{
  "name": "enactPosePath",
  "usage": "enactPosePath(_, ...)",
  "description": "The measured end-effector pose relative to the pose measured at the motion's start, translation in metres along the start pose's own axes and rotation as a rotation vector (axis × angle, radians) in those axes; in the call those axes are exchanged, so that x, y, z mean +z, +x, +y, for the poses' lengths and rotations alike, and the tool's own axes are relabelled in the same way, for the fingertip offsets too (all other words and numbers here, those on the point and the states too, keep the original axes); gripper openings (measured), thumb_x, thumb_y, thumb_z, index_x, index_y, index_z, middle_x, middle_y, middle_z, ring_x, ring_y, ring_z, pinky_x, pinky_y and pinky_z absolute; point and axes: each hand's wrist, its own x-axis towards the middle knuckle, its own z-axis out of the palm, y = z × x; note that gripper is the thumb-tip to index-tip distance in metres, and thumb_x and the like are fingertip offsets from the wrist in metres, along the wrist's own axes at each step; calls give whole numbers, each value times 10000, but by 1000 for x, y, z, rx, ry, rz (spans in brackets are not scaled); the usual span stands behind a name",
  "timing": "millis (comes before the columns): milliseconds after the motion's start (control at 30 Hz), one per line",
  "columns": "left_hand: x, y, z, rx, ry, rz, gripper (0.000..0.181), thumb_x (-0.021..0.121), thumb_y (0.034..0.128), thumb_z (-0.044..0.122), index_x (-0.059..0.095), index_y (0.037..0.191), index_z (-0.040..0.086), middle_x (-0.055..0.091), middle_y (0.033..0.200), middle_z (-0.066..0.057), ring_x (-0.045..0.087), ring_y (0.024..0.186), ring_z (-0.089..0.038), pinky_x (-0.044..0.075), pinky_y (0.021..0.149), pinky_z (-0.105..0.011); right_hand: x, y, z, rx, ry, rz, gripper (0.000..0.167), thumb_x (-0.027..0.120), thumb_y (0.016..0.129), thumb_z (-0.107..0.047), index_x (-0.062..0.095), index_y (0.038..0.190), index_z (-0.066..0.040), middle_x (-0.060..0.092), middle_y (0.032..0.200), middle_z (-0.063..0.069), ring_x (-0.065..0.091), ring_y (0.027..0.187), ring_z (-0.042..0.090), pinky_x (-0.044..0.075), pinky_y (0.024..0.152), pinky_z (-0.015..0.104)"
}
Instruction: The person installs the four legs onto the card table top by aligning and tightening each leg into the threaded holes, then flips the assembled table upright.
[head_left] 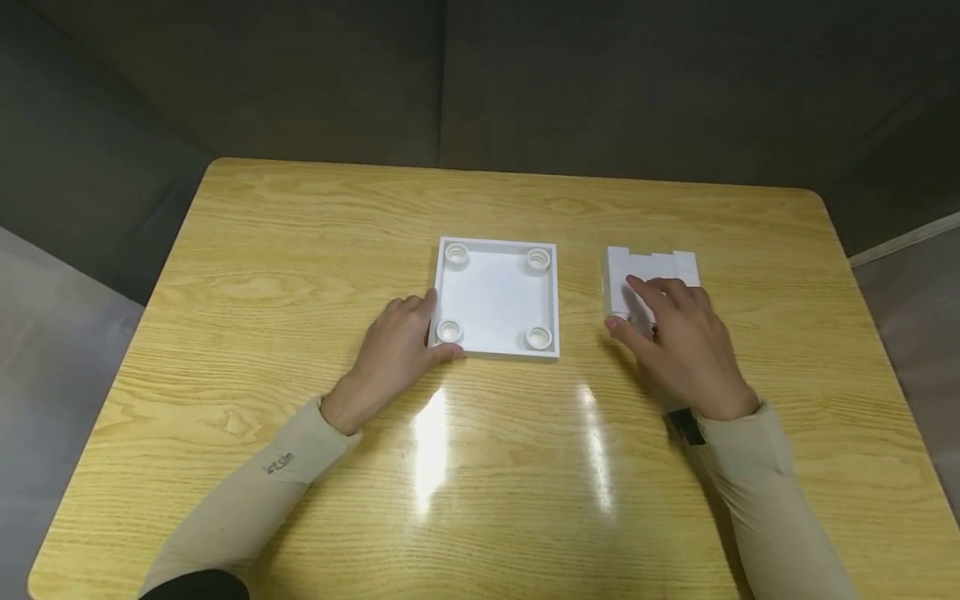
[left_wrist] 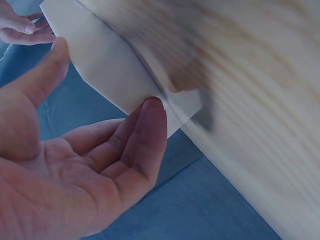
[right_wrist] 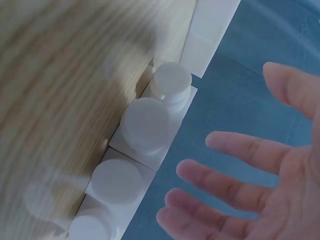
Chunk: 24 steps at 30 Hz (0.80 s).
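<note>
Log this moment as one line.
left hand: grips tray by near-left corner | right hand: over blocks, no grip | tray: socket in each corner | tray, blocks: apart on table

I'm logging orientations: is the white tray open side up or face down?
Open side up: from above, the white tray shows four round posts inside its rim.

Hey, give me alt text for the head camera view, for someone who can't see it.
A person's left hand grips the near left corner of a white square tray with four round cups in its corners. To the tray's right, the right hand is over a group of white notched pieces, all on a wood-grain table.
</note>
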Motion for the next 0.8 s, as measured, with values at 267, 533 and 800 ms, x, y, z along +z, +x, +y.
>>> enactPosePath(267,-1,0,2,16,24,-3,988,933,874,309,423,1511,-248,662,1326,-363,665,1178,-447,521,1050,-547,3,11,2,2,-39,-23,534,782,1036,-337,691,1412,31,587,1143,298,483,1035,506,482,666,596)
enactPosePath(533,0,0,2,22,50,0,985,936,867,327,444,1500,-246,671,1300,-366,672,1145,-454,548,1011,-553,3,21,5,0,-45,-46,499,769,1048,-323,704,1379,44,585,1073,283,490,974,469,475,630,561)
enactPosePath(800,-1,-1,2,23,39,15,973,937,868,316,450,1496,-244,671,1295,-367,674,1122,-455,582,948,-555,4,29,7,0,-43,-83,424,737,1071,-295,732,1363,13,605,1017,234,522,980,455,480,671,578)
